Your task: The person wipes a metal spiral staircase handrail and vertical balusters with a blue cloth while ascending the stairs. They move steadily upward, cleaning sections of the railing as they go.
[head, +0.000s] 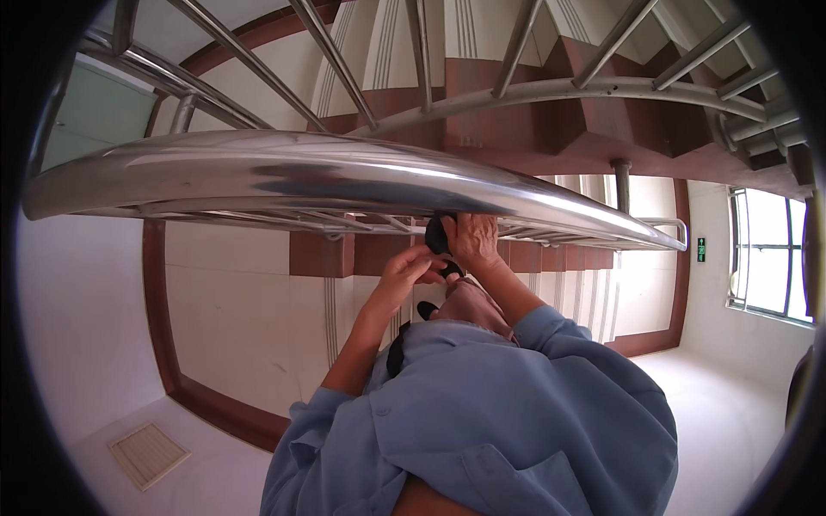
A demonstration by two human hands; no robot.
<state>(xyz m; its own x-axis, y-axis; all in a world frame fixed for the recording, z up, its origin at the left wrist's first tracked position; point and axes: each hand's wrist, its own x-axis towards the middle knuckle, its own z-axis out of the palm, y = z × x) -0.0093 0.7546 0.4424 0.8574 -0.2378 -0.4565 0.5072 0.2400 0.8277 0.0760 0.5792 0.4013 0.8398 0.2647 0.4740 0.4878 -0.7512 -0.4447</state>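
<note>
A wide, polished stainless-steel handrail point(310, 171) crosses the view before me. Just under its near side, my right hand point(476, 238) grips a dark cloth-like item point(438, 233), whose exact kind is unclear. The upper edge of that hand is hidden behind the rail. Below and to the left, my left hand point(408, 267) hovers close to the dark item with bent fingers, and nothing shows in its grasp. My black shoes point(426, 310) are on the stairs point(381, 255) below.
Metal balusters point(419, 55) rise on the far side, with more brown-edged steps point(497, 103) beyond. A barred window point(771, 255) and a green exit sign point(701, 249) are at the right. A vent grille point(149, 455) sits low on the left wall point(84, 309).
</note>
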